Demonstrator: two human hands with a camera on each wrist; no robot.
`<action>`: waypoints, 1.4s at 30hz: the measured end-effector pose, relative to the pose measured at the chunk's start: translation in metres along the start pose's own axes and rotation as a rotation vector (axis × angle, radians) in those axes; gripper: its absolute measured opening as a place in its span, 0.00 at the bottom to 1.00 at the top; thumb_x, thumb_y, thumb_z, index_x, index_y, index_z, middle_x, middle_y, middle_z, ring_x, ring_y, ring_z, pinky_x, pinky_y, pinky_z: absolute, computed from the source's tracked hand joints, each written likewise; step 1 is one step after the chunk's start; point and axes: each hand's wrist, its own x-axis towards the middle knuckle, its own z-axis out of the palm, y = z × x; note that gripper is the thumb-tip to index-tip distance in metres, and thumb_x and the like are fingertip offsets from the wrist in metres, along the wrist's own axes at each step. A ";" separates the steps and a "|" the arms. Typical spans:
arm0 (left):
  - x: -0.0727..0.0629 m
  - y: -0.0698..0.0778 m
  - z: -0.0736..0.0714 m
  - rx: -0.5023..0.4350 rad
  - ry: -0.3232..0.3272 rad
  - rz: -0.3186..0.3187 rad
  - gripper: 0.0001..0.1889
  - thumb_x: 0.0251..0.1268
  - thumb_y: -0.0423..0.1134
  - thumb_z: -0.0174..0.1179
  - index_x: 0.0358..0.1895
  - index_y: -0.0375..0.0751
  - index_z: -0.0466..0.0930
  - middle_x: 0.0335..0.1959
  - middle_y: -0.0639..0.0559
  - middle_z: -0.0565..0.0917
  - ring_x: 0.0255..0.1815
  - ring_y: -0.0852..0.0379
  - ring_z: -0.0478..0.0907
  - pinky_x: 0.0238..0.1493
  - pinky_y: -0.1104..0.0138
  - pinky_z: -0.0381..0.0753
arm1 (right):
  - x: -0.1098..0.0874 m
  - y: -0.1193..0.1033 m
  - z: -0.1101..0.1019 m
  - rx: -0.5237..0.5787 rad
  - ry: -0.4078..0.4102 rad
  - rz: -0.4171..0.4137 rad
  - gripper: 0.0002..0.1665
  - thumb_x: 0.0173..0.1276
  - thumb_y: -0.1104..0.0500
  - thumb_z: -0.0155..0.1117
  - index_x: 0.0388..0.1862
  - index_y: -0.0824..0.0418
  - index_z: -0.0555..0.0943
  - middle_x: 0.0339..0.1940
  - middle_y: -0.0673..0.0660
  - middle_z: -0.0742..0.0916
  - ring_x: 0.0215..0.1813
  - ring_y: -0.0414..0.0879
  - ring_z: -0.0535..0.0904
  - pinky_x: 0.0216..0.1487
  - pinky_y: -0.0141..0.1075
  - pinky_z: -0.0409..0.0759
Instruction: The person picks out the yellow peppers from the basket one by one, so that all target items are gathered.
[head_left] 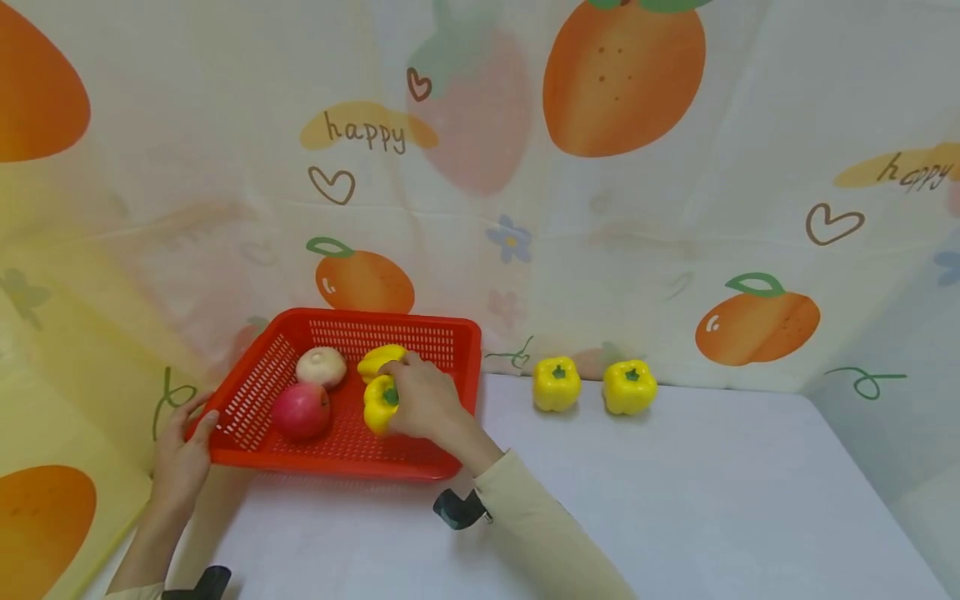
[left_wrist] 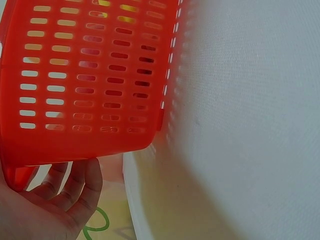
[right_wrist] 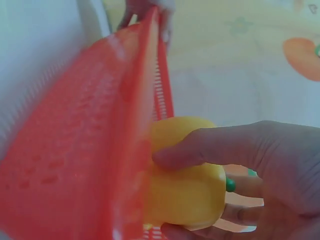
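My left hand (head_left: 182, 454) grips the left rim of a red plastic basket (head_left: 337, 469), its fingers curled around the edge in the left wrist view. Inside the basket my right hand (head_left: 429, 400) holds a yellow bell pepper (head_left: 378, 407) with a green stem, thumb across its side in the right wrist view. Just behind that pepper lies another yellow piece (head_left: 381, 360), partly covered by the hand. A round whitish vegetable (head_left: 321, 367) and a pinkish-red apple-like fruit (head_left: 302, 412) sit together in the basket's left half.
Two more yellow bell peppers (head_left: 557, 384) stand right of the basket on the white table (head_left: 675, 500), close to its back edge. A printed cloth (head_left: 637, 225) with fruit pictures hangs directly behind the table and along the left side.
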 end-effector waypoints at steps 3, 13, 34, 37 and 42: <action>0.000 0.001 0.000 0.005 0.002 -0.007 0.25 0.79 0.41 0.43 0.73 0.34 0.59 0.47 0.54 0.72 0.32 0.77 0.74 0.31 0.79 0.76 | -0.004 0.007 -0.008 0.043 0.017 -0.009 0.41 0.45 0.50 0.82 0.61 0.52 0.78 0.48 0.50 0.78 0.41 0.41 0.74 0.38 0.30 0.76; 0.000 0.000 0.001 0.008 0.005 -0.006 0.25 0.79 0.41 0.44 0.74 0.36 0.59 0.51 0.50 0.72 0.34 0.79 0.73 0.33 0.81 0.75 | -0.012 0.035 -0.022 0.113 0.054 -0.027 0.44 0.43 0.49 0.84 0.62 0.52 0.79 0.51 0.50 0.79 0.45 0.43 0.76 0.44 0.33 0.78; 0.000 -0.001 0.001 -0.005 -0.031 -0.016 0.26 0.79 0.42 0.42 0.75 0.36 0.57 0.59 0.34 0.67 0.35 0.80 0.71 0.34 0.81 0.75 | -0.034 0.081 -0.053 0.244 0.183 -0.017 0.44 0.42 0.57 0.85 0.62 0.56 0.79 0.55 0.55 0.81 0.55 0.50 0.76 0.57 0.45 0.76; 0.000 -0.001 0.001 0.003 -0.030 -0.017 0.26 0.80 0.42 0.42 0.75 0.37 0.57 0.61 0.31 0.66 0.35 0.81 0.71 0.34 0.82 0.75 | -0.039 0.086 -0.061 0.227 0.208 -0.017 0.43 0.42 0.57 0.85 0.61 0.56 0.79 0.55 0.54 0.81 0.54 0.50 0.76 0.56 0.46 0.76; -0.001 0.001 0.001 0.009 -0.027 -0.022 0.26 0.80 0.42 0.41 0.75 0.35 0.56 0.62 0.30 0.65 0.34 0.81 0.70 0.33 0.82 0.74 | -0.046 0.093 -0.070 0.174 0.217 -0.035 0.43 0.42 0.58 0.84 0.61 0.56 0.79 0.56 0.53 0.80 0.55 0.49 0.77 0.54 0.43 0.78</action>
